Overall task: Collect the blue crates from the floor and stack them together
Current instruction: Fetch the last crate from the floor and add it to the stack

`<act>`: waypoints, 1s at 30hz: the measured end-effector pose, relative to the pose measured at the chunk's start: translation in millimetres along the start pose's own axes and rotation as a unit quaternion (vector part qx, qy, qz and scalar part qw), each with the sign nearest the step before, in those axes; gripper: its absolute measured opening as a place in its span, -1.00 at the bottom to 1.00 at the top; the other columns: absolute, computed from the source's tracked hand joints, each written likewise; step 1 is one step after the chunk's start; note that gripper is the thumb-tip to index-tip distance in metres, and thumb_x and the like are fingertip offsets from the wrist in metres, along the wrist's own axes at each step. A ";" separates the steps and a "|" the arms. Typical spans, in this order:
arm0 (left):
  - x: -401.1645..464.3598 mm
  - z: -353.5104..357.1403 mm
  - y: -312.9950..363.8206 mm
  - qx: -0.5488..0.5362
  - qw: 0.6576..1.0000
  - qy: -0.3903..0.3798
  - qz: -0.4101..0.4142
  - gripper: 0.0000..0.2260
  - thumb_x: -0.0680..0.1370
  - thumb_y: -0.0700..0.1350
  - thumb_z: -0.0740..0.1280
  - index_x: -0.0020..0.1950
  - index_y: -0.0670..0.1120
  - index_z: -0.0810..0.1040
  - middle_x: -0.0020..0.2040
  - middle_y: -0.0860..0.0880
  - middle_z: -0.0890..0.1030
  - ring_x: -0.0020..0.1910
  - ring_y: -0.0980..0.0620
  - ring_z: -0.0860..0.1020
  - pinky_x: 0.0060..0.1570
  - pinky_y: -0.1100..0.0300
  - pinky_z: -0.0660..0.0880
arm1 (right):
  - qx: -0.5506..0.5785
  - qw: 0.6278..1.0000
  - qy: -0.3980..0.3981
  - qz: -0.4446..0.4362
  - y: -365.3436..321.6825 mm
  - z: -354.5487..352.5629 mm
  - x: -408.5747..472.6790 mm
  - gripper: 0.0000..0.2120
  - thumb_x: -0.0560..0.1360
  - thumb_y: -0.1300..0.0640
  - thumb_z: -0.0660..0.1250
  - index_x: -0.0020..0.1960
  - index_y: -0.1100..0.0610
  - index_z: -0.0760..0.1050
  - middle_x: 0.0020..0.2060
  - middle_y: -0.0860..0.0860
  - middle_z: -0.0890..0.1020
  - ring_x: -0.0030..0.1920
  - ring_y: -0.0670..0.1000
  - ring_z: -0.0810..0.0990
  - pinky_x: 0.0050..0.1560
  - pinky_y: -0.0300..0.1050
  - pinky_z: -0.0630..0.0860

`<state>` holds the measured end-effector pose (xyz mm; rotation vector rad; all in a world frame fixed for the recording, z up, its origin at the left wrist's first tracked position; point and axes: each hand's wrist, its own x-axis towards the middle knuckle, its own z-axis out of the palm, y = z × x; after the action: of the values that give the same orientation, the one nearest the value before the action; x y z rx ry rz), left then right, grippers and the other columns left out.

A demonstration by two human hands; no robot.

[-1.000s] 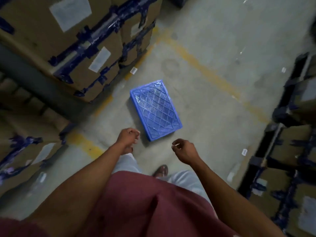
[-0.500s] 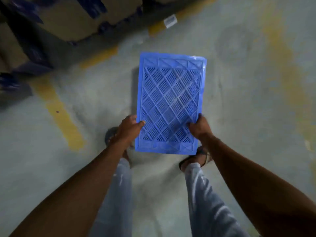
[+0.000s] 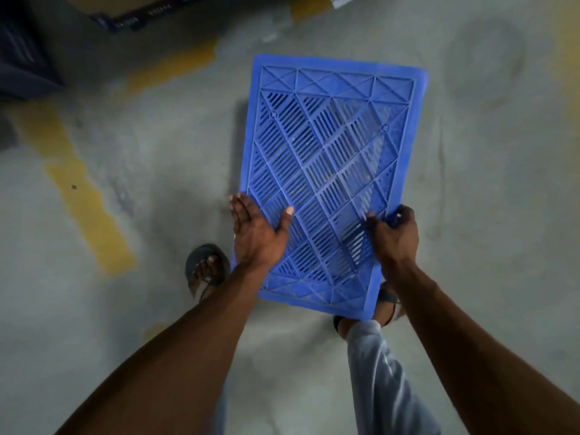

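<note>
One blue crate (image 3: 326,183) is in view, upside down, its slotted and ribbed underside facing the camera. It is held between the two hands above the concrete floor (image 3: 470,246), with its far short edge pointing away from the person and its near short edge just above the feet.

Left hand (image 3: 257,233): placed on the crate's left long edge near the person's end. The thumb lies spread across the ribbed surface; the fingers extend along and over the left edge. How far the fingers wrap under the edge cannot be determined.

Right hand (image 3: 395,237): curled around the crate's right long edge, opposite the left hand. The thumb presses on the ribbed surface and the fingers fold over the rim.

No brand or lettering is legible on the crate. A white label (image 3: 345,0) lies at the top edge of the view, beyond the hands; its print is too small to read. Blue tape with unreadable print runs along one cardboard box (image 3: 131,7), far left of the hands.

Two yellow floor stripes are visible: one (image 3: 81,196) left of the left hand, one (image 3: 175,65) beyond it. Two sandalled feet show: one (image 3: 205,268) beside the left wrist, one (image 3: 387,304) partly hidden below the crate.
</note>
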<state>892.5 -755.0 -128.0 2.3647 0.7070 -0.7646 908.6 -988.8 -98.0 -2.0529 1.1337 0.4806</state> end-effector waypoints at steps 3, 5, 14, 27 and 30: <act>14.2 -19.6 -21.1 -0.031 0.999 0.009 -0.015 0.01 0.53 0.43 0.18 0.66 -0.29 -0.05 0.66 -0.32 -0.03 0.66 -0.23 -0.02 0.62 -0.07 0.07 | 0.039 0.994 0.009 -0.104 -18.6 -2.3 -40.8 -0.81 0.60 -0.06 0.31 0.05 0.06 0.49 -0.26 -0.07 0.61 -0.23 -0.01 0.60 -0.13 -0.05 0.51; 27.7 -36.6 -40.5 -0.040 0.999 0.001 -0.023 0.01 0.50 0.45 0.10 0.66 -0.26 -0.03 0.66 -0.29 0.03 0.66 -0.20 0.04 0.59 -0.01 0.09 | 0.034 0.985 -0.008 -0.167 -33.7 1.4 -65.9 -0.88 0.64 0.01 0.29 0.00 0.06 0.46 -0.35 -0.13 0.56 -0.34 -0.17 0.52 -0.19 -0.08 0.47; 16.9 -149.7 -73.5 -0.187 0.982 -0.027 0.005 -0.22 0.55 0.41 0.13 0.64 -0.03 0.24 0.60 -0.07 0.32 0.58 -0.01 0.31 0.59 0.09 0.17 | -0.081 0.930 -0.092 -0.347 -137.0 84.2 -161.8 -0.81 0.57 -0.03 0.38 0.01 0.01 0.39 -0.30 -0.14 0.58 -0.29 0.04 0.64 -0.20 -0.05 0.52; -105.9 -163.3 -161.4 -0.142 0.948 0.270 -0.090 -0.62 0.55 -0.10 0.24 0.35 0.07 0.56 0.13 -0.09 0.69 0.02 -0.22 0.68 -0.03 -0.09 0.62 | -0.242 0.899 -0.139 -0.337 -200.2 224.2 -269.7 -0.76 0.55 0.07 0.33 0.09 0.22 0.57 0.08 0.21 0.68 0.20 0.24 0.61 0.15 0.05 0.50; -101.5 -163.3 -200.5 -0.156 0.943 0.265 -0.124 -0.62 0.47 -0.22 0.31 0.25 0.02 0.66 0.06 -0.13 0.73 -0.09 -0.27 0.70 -0.12 -0.07 0.62 | -0.271 0.886 -0.149 -0.345 -184.4 252.7 -293.9 -0.82 0.53 0.11 0.31 0.06 0.18 0.58 0.02 0.19 0.71 0.17 0.22 0.64 0.13 0.06 0.55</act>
<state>755.4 -540.2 -17.5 2.2116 1.2642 -0.0738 910.5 -569.5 -6.1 -2.5508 0.0288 0.7611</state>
